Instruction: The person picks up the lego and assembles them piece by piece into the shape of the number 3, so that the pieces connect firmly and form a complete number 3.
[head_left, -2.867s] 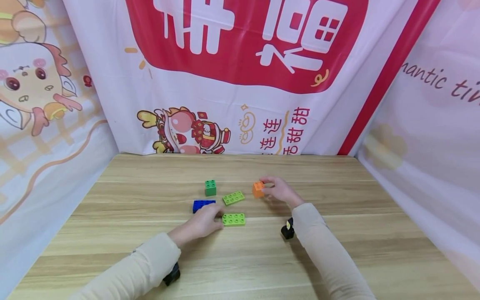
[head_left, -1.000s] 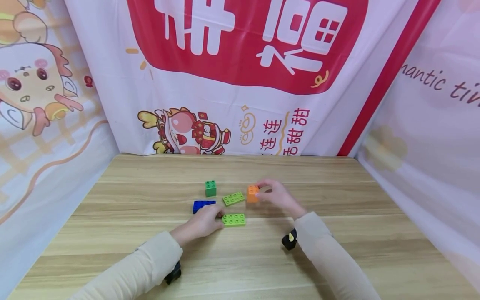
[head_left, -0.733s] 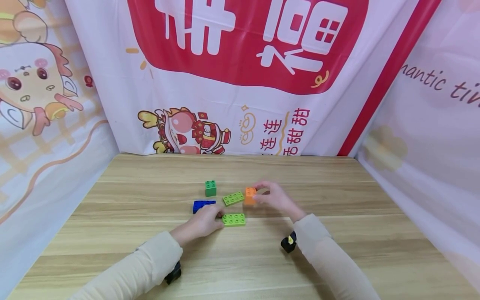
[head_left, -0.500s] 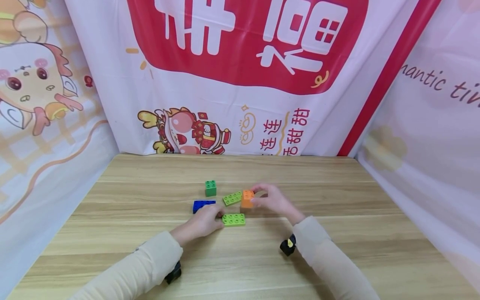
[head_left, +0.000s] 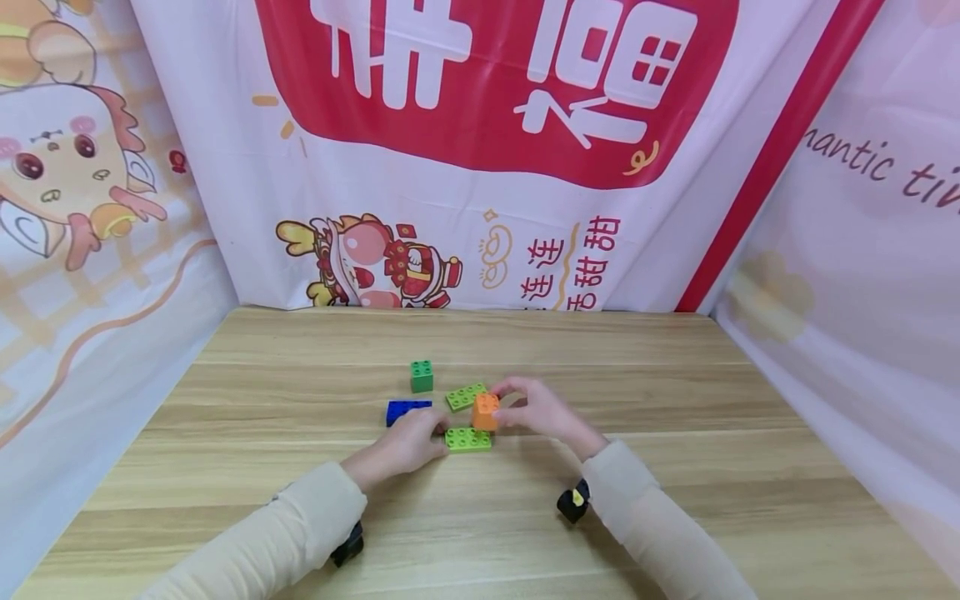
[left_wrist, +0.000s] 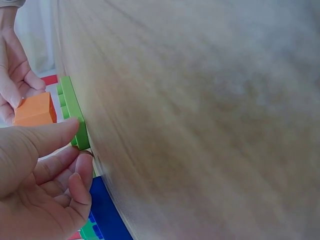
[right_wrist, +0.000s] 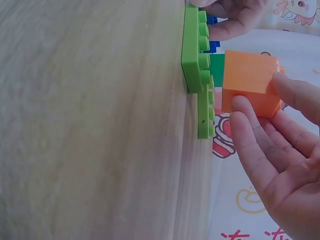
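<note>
My right hand [head_left: 542, 411] pinches an orange building brick [head_left: 484, 412] between thumb and fingers. Held up off the table, the brick overlaps the right end of the nearer light green brick [head_left: 465, 440] in the head view. In the right wrist view a gap shows between the orange brick [right_wrist: 251, 77] and the studs of that flat light green brick [right_wrist: 191, 55]. My left hand [head_left: 405, 440] grips the left end of the same light green brick, which lies flat with studs up; its thumb presses on the brick [left_wrist: 73, 107] in the left wrist view.
Behind the nearer brick lies a second flat light green brick [head_left: 463, 397], set at an angle. A blue brick [head_left: 401, 410] sits beside the left hand, partly covered by it. Farther back stands a green brick [head_left: 422, 377]. Printed cloth [head_left: 645, 242] walls the wooden table [head_left: 300, 358].
My right hand has carried the orange brick leftward and nearer, from right of the rear light green brick to over the nearer one. The left hand has stayed in place.
</note>
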